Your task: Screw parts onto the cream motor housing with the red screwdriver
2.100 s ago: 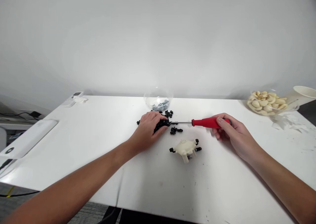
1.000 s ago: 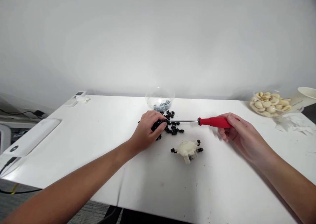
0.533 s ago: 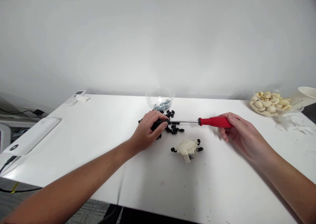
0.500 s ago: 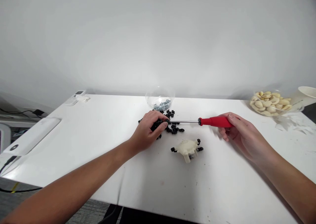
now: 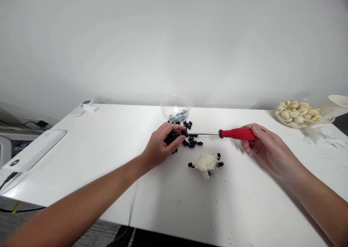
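My right hand (image 5: 269,151) is wrapped round the red handle of a screwdriver (image 5: 237,134), held level with its metal shaft pointing left. The shaft's tip reaches a small black plastic part (image 5: 185,132) between the thumb and fingers of my left hand (image 5: 160,141). That hand rests over a pile of similar black parts (image 5: 191,142), and its palm hides some of them. Nearer to me on the white table sits a cream plastic body (image 5: 206,163) with small black pieces on its ends.
Behind the pile stands a clear bowl (image 5: 178,114) of small metal screws. A clear bowl (image 5: 297,114) of cream pieces is at the far right, by a tilted pale cup (image 5: 335,105) and paper scraps (image 5: 323,136). A white device (image 5: 40,149) lies along the left edge.
My left fingers have shifted slightly at the screwdriver's tip, showing a little more of the black part. The screwdriver and my right hand have barely moved.
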The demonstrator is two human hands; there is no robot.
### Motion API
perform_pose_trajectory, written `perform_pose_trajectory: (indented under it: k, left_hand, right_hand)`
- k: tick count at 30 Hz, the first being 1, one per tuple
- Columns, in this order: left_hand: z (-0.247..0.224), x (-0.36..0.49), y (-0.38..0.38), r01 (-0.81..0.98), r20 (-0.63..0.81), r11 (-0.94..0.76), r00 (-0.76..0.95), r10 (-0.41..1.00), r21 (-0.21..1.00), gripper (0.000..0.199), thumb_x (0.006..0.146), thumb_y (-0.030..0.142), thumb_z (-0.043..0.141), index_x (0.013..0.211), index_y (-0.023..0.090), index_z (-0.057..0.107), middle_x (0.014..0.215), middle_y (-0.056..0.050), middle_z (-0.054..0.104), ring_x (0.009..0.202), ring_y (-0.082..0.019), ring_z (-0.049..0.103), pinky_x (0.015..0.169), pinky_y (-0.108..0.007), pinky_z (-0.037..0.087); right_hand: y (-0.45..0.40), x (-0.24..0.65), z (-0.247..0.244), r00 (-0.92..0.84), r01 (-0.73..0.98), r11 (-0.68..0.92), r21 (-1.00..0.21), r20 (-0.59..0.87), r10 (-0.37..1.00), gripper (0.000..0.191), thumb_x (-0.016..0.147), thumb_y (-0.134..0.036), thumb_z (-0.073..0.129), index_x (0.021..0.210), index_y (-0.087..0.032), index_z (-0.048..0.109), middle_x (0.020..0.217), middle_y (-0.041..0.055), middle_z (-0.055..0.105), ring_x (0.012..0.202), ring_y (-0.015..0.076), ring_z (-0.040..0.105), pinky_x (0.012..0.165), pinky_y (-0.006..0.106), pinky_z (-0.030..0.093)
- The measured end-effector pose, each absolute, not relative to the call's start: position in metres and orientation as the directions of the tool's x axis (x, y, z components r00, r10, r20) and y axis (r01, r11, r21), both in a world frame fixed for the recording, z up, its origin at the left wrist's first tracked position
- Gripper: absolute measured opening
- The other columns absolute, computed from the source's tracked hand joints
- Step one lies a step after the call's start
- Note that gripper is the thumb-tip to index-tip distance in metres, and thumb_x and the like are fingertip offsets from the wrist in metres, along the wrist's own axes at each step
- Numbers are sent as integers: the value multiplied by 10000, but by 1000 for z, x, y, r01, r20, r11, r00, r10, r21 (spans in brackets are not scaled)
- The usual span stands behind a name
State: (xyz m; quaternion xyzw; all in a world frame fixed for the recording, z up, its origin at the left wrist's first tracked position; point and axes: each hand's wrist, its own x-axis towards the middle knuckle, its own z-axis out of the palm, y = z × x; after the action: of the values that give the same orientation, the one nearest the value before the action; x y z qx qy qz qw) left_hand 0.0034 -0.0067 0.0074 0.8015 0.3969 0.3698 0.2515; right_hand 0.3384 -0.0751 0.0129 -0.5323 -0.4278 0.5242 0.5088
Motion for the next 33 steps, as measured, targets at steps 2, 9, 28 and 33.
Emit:
perform_pose_trajectory:
  k: [2, 9, 28, 33]
  left_hand:
    - [8, 4, -7, 447, 396, -558, 408, 823, 699, 186, 999, 275, 700, 1179, 247, 740, 1130, -48, 761, 1038, -183, 727, 956, -335, 601]
    - [10, 4, -7, 446, 371, -544, 419, 829, 711, 204, 988, 316, 719, 1177, 250, 761, 1115, -61, 775, 1009, -201, 738, 934, -352, 621]
    - [10, 5, -8, 377, 259, -417, 403, 878, 827, 189, 923, 319, 779, 1037, 217, 667, 897, -13, 748, 718, -131, 681, 641, -242, 573]
    - [9, 4, -7, 385, 278, -442, 411, 868, 811, 190, 922, 328, 785, 1036, 224, 674, 898, -10, 760, 716, -132, 694, 645, -244, 586]
  right_hand:
    - [-75, 338, 13, 86, -78, -118, -990, -125, 988, 351, 1018, -575, 642, 1036, -234, 724, 720, 33, 632, 611, 171, 517, 573, 301, 470]
    - [-75, 339, 12, 81, -61, -111, -992, -116, 990, 349, 1017, -582, 643, 1037, -242, 718, 716, 33, 628, 612, 184, 520, 571, 314, 478]
    - [-76, 338, 13, 55, -60, -100, -993, -103, 993, 353, 1016, -579, 647, 1023, -238, 736, 725, 37, 649, 615, 182, 536, 574, 312, 469]
    - [-75, 339, 12, 49, -67, -102, -993, -105, 993, 355, 1016, -581, 644, 1056, -241, 736, 732, 37, 647, 608, 182, 536, 567, 314, 478]
